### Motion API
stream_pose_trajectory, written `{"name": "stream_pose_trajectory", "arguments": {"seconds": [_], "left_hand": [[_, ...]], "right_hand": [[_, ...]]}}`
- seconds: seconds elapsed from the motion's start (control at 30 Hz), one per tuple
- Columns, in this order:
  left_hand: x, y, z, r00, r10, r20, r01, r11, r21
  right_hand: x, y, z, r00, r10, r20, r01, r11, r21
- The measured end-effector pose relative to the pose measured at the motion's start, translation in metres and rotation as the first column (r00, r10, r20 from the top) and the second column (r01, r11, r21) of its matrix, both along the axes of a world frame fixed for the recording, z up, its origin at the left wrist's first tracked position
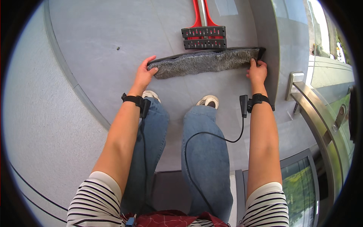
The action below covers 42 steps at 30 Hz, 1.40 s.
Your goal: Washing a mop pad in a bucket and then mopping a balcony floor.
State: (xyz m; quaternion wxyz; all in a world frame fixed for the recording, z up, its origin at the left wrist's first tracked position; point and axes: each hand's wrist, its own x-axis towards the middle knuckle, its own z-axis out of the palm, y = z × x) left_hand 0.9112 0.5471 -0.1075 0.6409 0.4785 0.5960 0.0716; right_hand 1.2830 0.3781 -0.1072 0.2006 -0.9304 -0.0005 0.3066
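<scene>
Between my hands, just above the floor, a long grey fluffy mop pad (204, 63) with a black backing is stretched sideways. My left hand (145, 73) pinches its left end, thumb on the fluffy face. At the other end my right hand (257, 71) grips the dark corner with the thumb in front. Right behind the pad is a mop head (204, 38) with two black bars with rows of slots, red arms and a metal pole (202, 13). Whether the bars touch the pad, I cannot tell.
Grey tiles (102, 34) cover the floor. A pale textured wall (45, 132) curves along the left. To the right stands a glass door with a metal pull handle (310, 106). Black cables (206, 133) run from my wrist straps across my legs.
</scene>
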Motion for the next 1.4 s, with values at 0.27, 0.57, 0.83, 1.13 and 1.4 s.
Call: {"name": "stream_pose_trajectory", "arguments": {"seconds": [0.27, 0.57, 0.83, 1.13, 1.4], "left_hand": [[-0.020, 0.013, 0.030, 0.998, -0.015, 0.063, 0.024, 0.988, -0.155], [0.029, 0.053, 0.162, 0.989, -0.146, 0.037, 0.148, 0.989, -0.027], [0.085, 0.071, 0.233, 0.945, -0.305, -0.115, 0.297, 0.951, -0.084], [0.079, 0.058, 0.201, 0.967, -0.197, -0.161, 0.207, 0.977, 0.045], [0.075, 0.033, 0.175, 0.860, -0.207, -0.467, 0.444, 0.755, 0.483]], "right_hand": [[-0.002, -0.018, -0.016, 0.995, 0.062, 0.075, -0.056, 0.995, -0.080], [-0.018, -0.036, 0.028, 0.985, -0.089, -0.145, 0.119, 0.969, 0.215], [-0.050, -0.003, -0.020, 0.929, 0.105, -0.356, -0.040, 0.982, 0.187], [-0.069, -0.006, -0.052, 0.931, -0.009, -0.364, 0.057, 0.991, 0.119], [-0.086, -0.004, -0.002, 0.979, 0.202, -0.021, -0.198, 0.971, 0.135]]}}
